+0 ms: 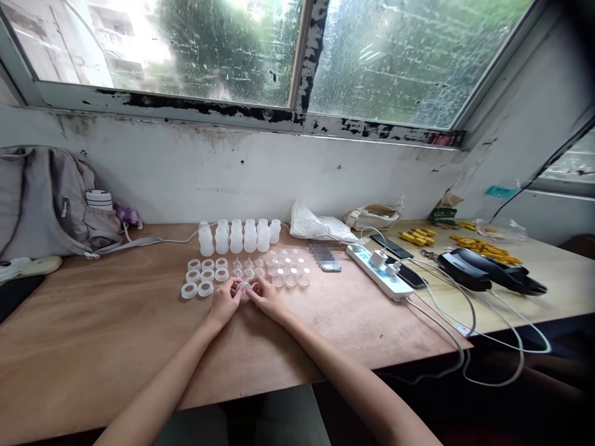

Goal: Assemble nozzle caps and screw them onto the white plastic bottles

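My left hand (227, 301) and my right hand (266, 298) meet at the middle of the wooden table, fingers closed from both sides on a small translucent bottle ring (246, 285). The fingers cover part of it, and I cannot make out whether a teat sits inside. Just beyond the fingertips stand several clear bottle teats (248, 272) in rows. Left of them lie several translucent bottle rings (206, 288). To the right are clear domed caps (290, 280) in rows. Frosted small bottles (237, 240) stand in two rows behind.
A white power strip (379, 272) with plugs and cables lies to the right, near phones (392, 246) and a black device (463, 269). Yellow pieces (487, 249) lie farther right. A white plastic bag (320, 226) rests by the wall; a grey backpack (41, 198) stands left.
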Action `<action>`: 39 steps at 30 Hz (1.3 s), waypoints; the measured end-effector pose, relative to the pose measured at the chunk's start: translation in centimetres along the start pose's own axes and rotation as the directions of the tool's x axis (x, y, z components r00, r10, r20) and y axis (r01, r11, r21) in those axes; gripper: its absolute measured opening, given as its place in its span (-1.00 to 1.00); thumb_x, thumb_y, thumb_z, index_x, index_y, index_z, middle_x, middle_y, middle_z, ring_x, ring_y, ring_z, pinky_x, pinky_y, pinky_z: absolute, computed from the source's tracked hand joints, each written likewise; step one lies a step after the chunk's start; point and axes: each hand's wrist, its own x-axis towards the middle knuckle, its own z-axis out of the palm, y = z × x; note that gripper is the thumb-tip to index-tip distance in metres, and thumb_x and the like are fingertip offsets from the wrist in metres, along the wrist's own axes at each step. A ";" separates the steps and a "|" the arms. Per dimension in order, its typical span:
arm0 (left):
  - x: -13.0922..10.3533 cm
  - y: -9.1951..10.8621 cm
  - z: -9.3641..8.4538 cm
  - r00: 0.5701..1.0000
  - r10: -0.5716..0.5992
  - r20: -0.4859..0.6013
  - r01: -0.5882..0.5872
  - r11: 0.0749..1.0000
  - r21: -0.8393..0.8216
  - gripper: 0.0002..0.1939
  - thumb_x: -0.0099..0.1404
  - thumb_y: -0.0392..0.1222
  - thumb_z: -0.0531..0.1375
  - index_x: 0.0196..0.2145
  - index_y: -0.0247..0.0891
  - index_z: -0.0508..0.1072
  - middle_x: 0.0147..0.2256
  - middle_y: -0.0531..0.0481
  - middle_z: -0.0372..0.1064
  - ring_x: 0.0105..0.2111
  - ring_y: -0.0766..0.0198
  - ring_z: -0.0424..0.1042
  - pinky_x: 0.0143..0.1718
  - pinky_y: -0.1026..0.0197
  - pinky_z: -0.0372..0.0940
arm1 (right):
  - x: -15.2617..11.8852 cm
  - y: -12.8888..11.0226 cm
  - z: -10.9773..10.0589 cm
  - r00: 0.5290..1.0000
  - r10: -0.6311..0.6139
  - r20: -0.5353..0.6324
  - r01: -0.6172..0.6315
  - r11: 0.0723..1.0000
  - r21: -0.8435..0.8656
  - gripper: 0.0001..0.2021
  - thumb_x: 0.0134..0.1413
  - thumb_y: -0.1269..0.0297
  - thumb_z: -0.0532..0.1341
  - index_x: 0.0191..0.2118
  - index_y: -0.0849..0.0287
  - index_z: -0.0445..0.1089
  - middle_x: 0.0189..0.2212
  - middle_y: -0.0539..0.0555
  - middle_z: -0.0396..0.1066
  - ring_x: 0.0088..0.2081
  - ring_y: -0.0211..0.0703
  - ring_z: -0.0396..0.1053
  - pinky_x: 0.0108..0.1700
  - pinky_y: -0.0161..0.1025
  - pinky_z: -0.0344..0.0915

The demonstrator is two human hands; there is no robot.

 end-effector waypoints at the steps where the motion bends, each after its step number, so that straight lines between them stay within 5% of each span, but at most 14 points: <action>1: 0.0 0.0 0.0 1.000 0.000 -0.004 0.000 1.000 -0.012 -0.83 0.12 -0.21 0.05 -0.29 -0.26 0.32 -0.44 0.00 0.38 -0.51 0.30 0.38 -0.42 0.26 0.27 | 0.0 0.0 0.0 1.000 -0.006 -0.017 0.006 1.000 -0.004 -0.87 -0.01 0.27 0.08 -0.30 0.16 0.19 -0.62 -0.13 0.21 -0.69 -0.42 0.15 -0.65 -0.45 0.06; 7: -0.2 -0.2 0.2 1.000 0.019 -0.012 -0.020 0.997 -0.079 -0.77 0.03 -0.32 0.10 -0.28 -0.24 0.30 -0.46 0.06 0.34 -0.51 0.34 0.35 -0.41 0.28 0.29 | -0.2 -0.3 0.0 0.998 -0.037 -0.044 0.036 0.999 -0.011 -0.87 -0.05 0.32 0.10 -0.30 0.17 0.18 -0.49 -0.06 0.26 -0.62 -0.42 0.19 -0.62 -0.46 0.12; 15: 0.2 -1.2 0.5 1.000 0.019 -0.024 -0.022 0.987 -0.157 -0.79 0.05 -0.38 0.06 -0.29 -0.25 0.26 -0.39 0.02 0.32 -0.41 0.31 0.38 -0.35 0.24 0.32 | 0.2 0.1 -0.3 0.997 0.077 -0.002 -0.075 0.978 0.196 -0.71 0.09 0.09 -0.01 -0.13 0.14 0.14 -0.57 -0.10 0.24 -0.74 -0.45 0.15 -0.74 -0.49 0.04; 23: -0.1 -1.1 0.4 0.993 0.093 0.071 -0.080 0.982 -0.170 -0.73 0.11 -0.40 0.04 -0.19 -0.25 0.25 -0.31 -0.04 0.39 -0.33 0.28 0.41 -0.35 0.24 0.35 | 0.6 0.8 -1.0 0.983 0.107 0.151 -0.155 0.922 0.354 -0.73 -0.05 0.07 0.15 -0.42 0.21 0.21 -0.72 -0.13 0.20 -0.73 -0.40 0.16 -0.72 -0.47 0.10; 25: 0.1 -0.9 -0.6 0.981 0.157 0.110 -0.141 0.980 -0.140 -0.69 0.11 -0.40 0.05 -0.15 -0.23 0.26 -0.25 -0.06 0.38 -0.25 0.25 0.38 -0.25 0.21 0.32 | 0.7 0.9 -1.1 0.984 0.121 0.132 -0.163 0.907 0.388 -0.72 -0.05 0.07 0.15 -0.42 0.21 0.21 -0.73 -0.14 0.20 -0.73 -0.40 0.16 -0.71 -0.46 0.10; 29: 1.7 -0.4 -3.6 0.882 0.409 0.235 -0.439 0.893 0.094 -0.59 0.14 -0.31 0.09 -0.02 -0.20 0.20 -0.11 -0.09 0.30 -0.06 0.18 0.26 -0.03 0.12 0.17 | 0.7 1.0 -1.0 0.984 0.162 0.069 -0.176 0.892 0.417 -0.70 -0.07 0.03 0.14 -0.42 0.20 0.20 -0.75 -0.15 0.19 -0.74 -0.39 0.16 -0.69 -0.43 0.11; 31: 3.5 -0.2 -5.1 0.916 0.353 0.192 -0.395 0.880 0.264 -0.65 0.18 -0.26 0.06 -0.05 -0.22 0.22 -0.12 -0.10 0.30 -0.09 0.19 0.29 -0.06 0.16 0.19 | 0.7 1.0 -0.9 0.983 0.177 0.053 -0.183 0.887 0.423 -0.69 -0.09 0.02 0.16 -0.44 0.20 0.19 -0.76 -0.15 0.18 -0.75 -0.39 0.15 -0.70 -0.43 0.10; 33: 6.0 0.0 -6.1 0.981 0.160 0.114 -0.195 0.849 0.490 -0.69 0.23 -0.20 0.00 -0.05 -0.21 0.20 -0.20 -0.04 0.35 -0.22 0.26 0.37 -0.17 0.24 0.25 | 0.7 1.0 -0.8 0.981 0.186 0.048 -0.188 0.882 0.433 -0.70 -0.10 0.03 0.17 -0.44 0.20 0.20 -0.77 -0.16 0.18 -0.75 -0.40 0.14 -0.71 -0.44 0.09; 39: 13.2 0.2 -6.8 1.000 -0.019 0.009 0.008 0.750 0.661 -0.62 0.27 -0.13 -0.07 0.03 -0.30 0.14 -0.26 -0.18 0.38 -0.25 0.07 0.40 -0.27 0.12 0.25 | 0.8 1.0 -0.8 0.984 0.174 0.046 -0.175 0.869 0.463 -0.72 -0.10 0.07 0.18 -0.43 0.20 0.21 -0.70 -0.14 0.21 -0.74 -0.41 0.14 -0.71 -0.45 0.09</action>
